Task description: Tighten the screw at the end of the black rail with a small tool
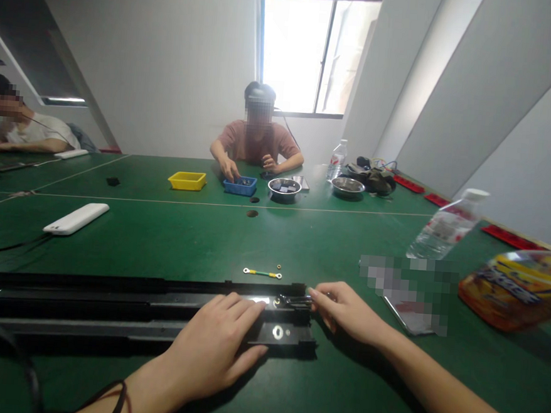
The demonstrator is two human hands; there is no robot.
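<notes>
My left hand (212, 334) lies across two long black metal rails (123, 293), fingers spread over the right end and thumb down at the near side. Between the thumb and fingers of my right hand (341, 308) is a slim shiny metal tool (297, 300); its exact kind is hard to make out. The tool's tip reaches a small round fastener (277, 301) on the far rail. A hole (278, 332) shows in the near rail's end. Just beyond the rails lie a green-yellow ground wire (262, 273) with ring lugs and a small brass-coloured nut or washer (279, 266).
To the right are a phone (410, 307), a water bottle (446, 225) and an orange-filled package (517, 289). A white power bank (77, 219) lies left. Across the green table, a person (256, 139) reaches into a blue tray (240, 187), beside a yellow tray (187, 181) and metal bowls (284, 196).
</notes>
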